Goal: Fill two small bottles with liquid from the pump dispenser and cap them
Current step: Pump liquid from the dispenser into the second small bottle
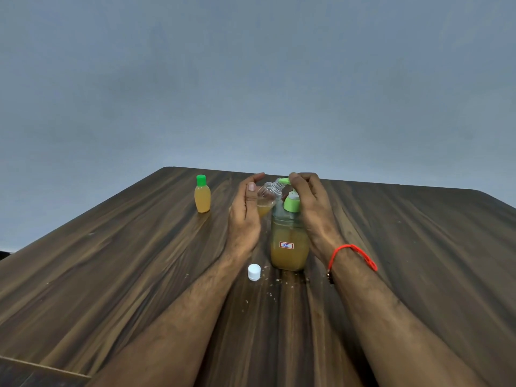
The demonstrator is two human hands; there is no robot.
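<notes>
Pump dispenser, clear plastic jar of amber liquid with green pump head, stands upright mid-worktop between both hands. Dark wood-grain worktop carries everything.

Right hand sits over the dispenser's right side, fingers curled down on the green pump spout, pressing it. Left hand holds the small clear uncapped bottle, thumb and fingers wrapped round it; the far-side grip is partly hidden.

Key relation: this bottle's long axis is tilted, neck up and right, mouth right at the spout tip, base down-left toward the left palm. It's only about a third filled, so filling looks unfinished.

Small filled amber bottle with green cap stands upright well to the left, done. White round plastic cap lies near the dispenser base, nearer the left hand; capping not yet done.
</notes>
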